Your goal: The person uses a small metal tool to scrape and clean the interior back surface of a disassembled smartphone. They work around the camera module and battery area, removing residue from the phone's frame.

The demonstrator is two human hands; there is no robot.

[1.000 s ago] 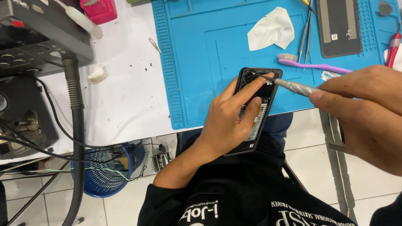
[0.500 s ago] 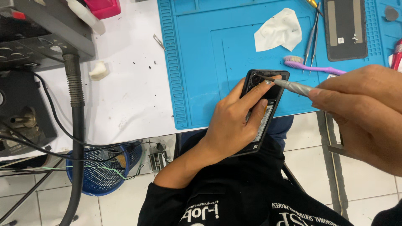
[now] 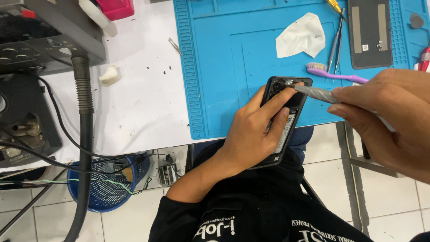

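Black opened phone (image 3: 286, 112) lies lengthwise over the worktop (image 3: 134, 103) edge, grasped by the left hand (image 3: 253, 136). The right hand (image 3: 389, 116) grips a grey screwdriver (image 3: 313, 93), its tip reaching leftwards into the phone's top end.

Black phone (image 3: 284, 121) with back removed, tilted, overhanging the desk's near edge, grey metal-tipped tool (image 3: 313, 92) angled into its upper end

Single head view, steeply downward, close.
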